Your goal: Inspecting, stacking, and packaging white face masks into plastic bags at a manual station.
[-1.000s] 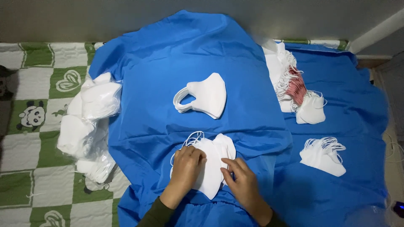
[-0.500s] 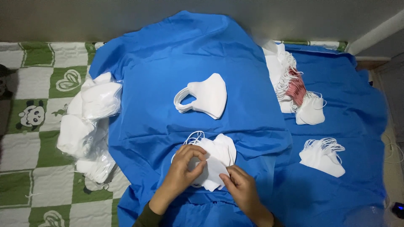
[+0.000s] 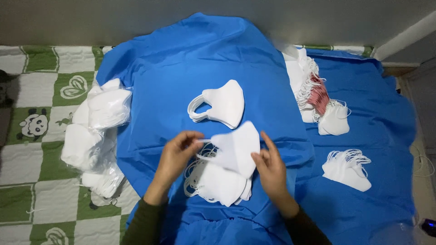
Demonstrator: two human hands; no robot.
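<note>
Blue sheet (image 3: 204,59) spread under and around the hands. Green-and-white checked quilt (image 3: 41,90) with panda and heart prints off to their left. Grey wall (image 3: 136,20) beyond them. Bare floor strip (image 3: 424,136) far right. Dim, even light.

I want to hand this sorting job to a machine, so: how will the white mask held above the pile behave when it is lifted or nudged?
The white mask is probably light and floppy: the left hand holds it by a thin edge. It keeps a folded flat shape, so likely not limp like cloth. Its ear loops may snag those of the pile below.
</note>
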